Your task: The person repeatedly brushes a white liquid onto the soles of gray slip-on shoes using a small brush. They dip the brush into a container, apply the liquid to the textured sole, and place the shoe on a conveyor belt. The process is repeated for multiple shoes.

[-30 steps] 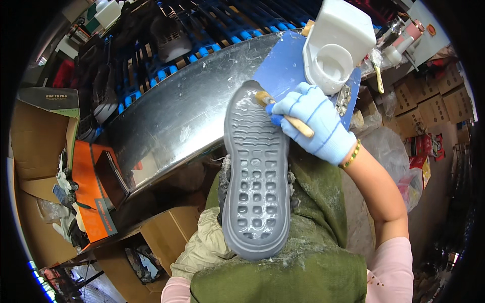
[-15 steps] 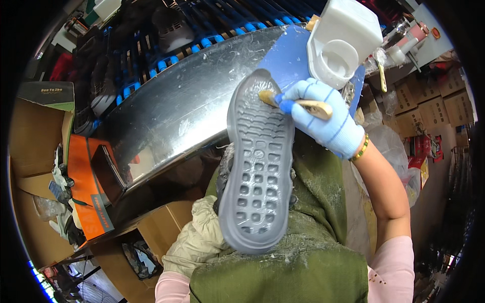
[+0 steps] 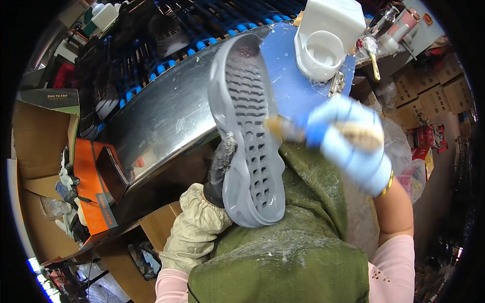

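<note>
A grey shoe sole (image 3: 257, 146) stands tilted in front of me, its recessed, gridded inner side facing me and glistening wet. At its left edge my left hand (image 3: 221, 164) grips it in a dark, crusted glove; most of the fingers are hidden behind the sole. My right hand (image 3: 351, 141), in a light blue glove with blue fingertips, is closed round the wooden handle of a brush (image 3: 283, 129) and smeared by motion. The bristles are by the sole's right edge, about mid-length; whether they touch it I cannot tell.
A white dispenser with a round cup (image 3: 323, 53) stands on a blue sheet (image 3: 283, 65) on the metal worktop (image 3: 177, 106). Another brush (image 3: 375, 65) lies to its right. An orange box (image 3: 91, 187) and an open carton (image 3: 43, 141) are at left; blue-wheeled rollers (image 3: 202, 43) run behind.
The sole has moved up and tilted, showing more of its left side wall and the left glove. My right hand has moved the brush down and right from the sole's top end.
</note>
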Available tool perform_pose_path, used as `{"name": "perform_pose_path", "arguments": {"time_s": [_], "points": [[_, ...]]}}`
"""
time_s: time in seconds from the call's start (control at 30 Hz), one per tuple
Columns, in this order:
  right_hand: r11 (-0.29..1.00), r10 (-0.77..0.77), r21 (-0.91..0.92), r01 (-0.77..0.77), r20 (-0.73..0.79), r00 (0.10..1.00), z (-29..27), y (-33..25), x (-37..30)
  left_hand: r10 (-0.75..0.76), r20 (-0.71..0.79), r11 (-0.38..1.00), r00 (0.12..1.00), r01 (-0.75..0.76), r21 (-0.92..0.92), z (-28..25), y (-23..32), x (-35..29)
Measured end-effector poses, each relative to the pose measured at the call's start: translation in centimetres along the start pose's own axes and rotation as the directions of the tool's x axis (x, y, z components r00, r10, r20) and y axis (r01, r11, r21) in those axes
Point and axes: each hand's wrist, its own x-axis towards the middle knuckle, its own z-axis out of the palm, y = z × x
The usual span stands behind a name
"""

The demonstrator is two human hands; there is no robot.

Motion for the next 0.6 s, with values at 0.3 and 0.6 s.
{"name": "perform_pose_path", "arguments": {"time_s": [0.3,0.6], "points": [[0.992,0.061,-0.103,-0.068,-0.073,0.995,2.5,-0.1,-5.0,0.375,-0.176,0.87,0.91,-0.281,0.406,1.5,-0.3,-0.3],[0.656,0.621,0.514,-0.552,0.048,0.783,1.7,0.8,-5.3,0.529,-0.127,0.766,0.839,-0.408,0.497,0.0,0.6,-2.6]]}}
